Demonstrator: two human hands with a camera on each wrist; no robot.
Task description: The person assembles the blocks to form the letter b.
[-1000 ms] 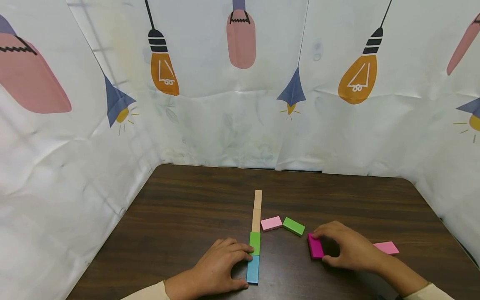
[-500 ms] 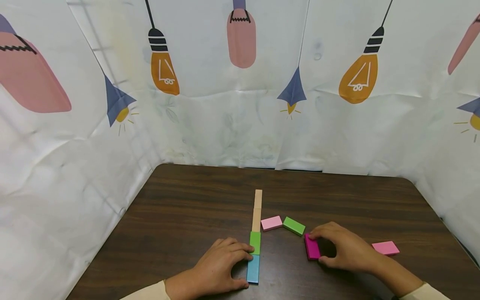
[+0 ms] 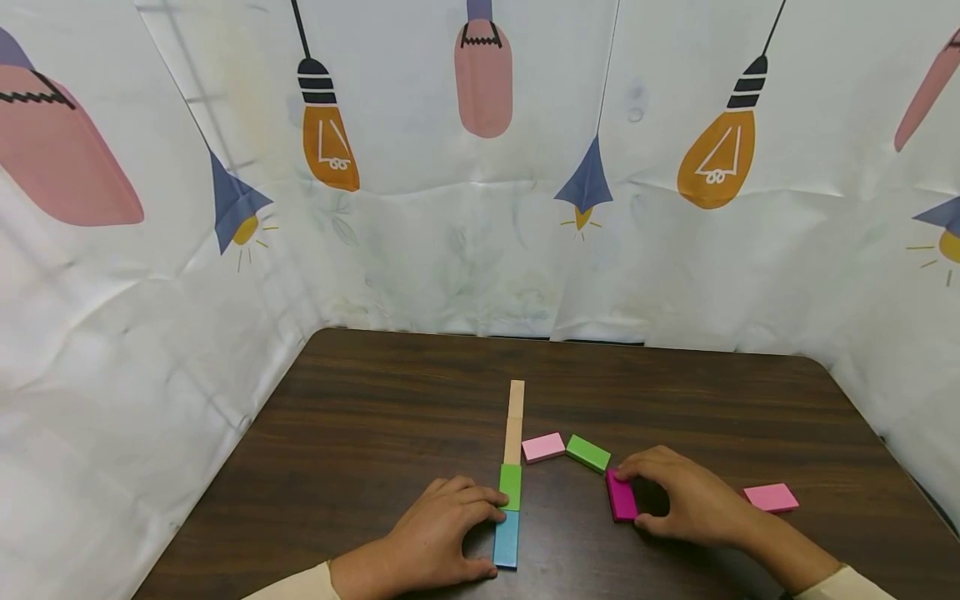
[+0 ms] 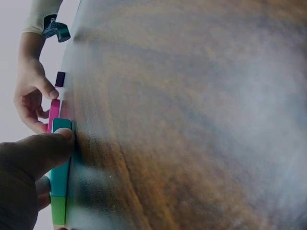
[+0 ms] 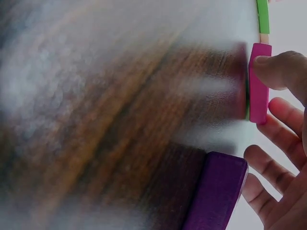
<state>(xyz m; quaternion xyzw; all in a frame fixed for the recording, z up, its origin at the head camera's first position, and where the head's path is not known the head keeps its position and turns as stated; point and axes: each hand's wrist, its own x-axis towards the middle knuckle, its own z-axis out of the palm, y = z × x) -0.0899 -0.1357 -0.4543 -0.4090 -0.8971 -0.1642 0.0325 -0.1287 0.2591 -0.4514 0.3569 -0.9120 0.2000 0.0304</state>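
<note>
My left hand (image 3: 446,533) holds a light blue block (image 3: 506,540), thumb at its near end and fingertips at the joint with a green block (image 3: 510,487). These lie in a straight row with two plain wooden blocks (image 3: 514,421) beyond. My right hand (image 3: 690,500) pinches a magenta block (image 3: 622,497) between thumb at its near end and index finger at its far end. That far end is right at the corner of a second green block (image 3: 588,452). Left of this green block, a light pink block (image 3: 543,447) reaches toward the wooden row.
Another pink block (image 3: 772,497) lies right of my right hand, partly behind the wrist. In the right wrist view, a dark purple block (image 5: 216,191) sits close below the fingers. A printed white curtain (image 3: 480,250) hangs behind the brown table (image 3: 375,400).
My right hand has slid the magenta block a little to the left and nearer me, its far end closing up to the green block. The left hand has stayed still.
</note>
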